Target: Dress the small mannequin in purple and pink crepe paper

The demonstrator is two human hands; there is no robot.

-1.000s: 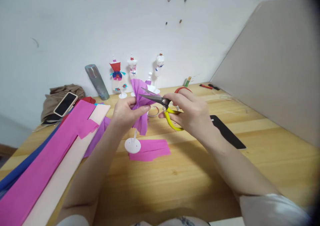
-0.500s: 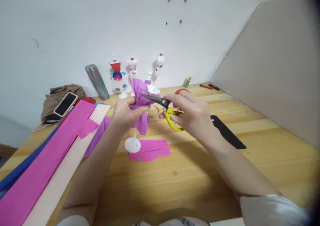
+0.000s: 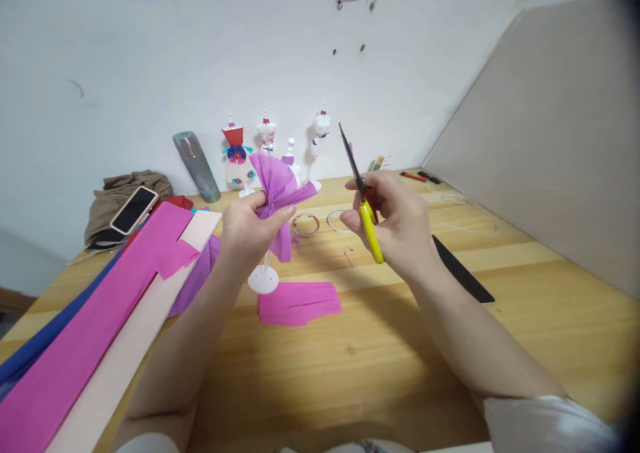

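Purple paper [image 3: 277, 179] bunches in your left hand [image 3: 249, 229], a white stand [image 3: 263, 280] poking out below, well in from the near edge of the surface [image 3: 320, 379]; your right hand [image 3: 400, 223] grips yellow-handled scissors [image 3: 370, 233], tips up. Slacken that pinch, and the gathers could fan loose!

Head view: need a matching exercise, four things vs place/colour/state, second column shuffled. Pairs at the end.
Things
1. Scissors
2. Bow-shaped purple paper
3. Phone
4. Bottle

Place, colour or state
A. Dark screen, pale frame
B. Pinched in the left hand
C. Greyish, near the wall
D. Held in the right hand, yellow handle showing

Pairs: 1-D, 2-B, 3-A, 4-C
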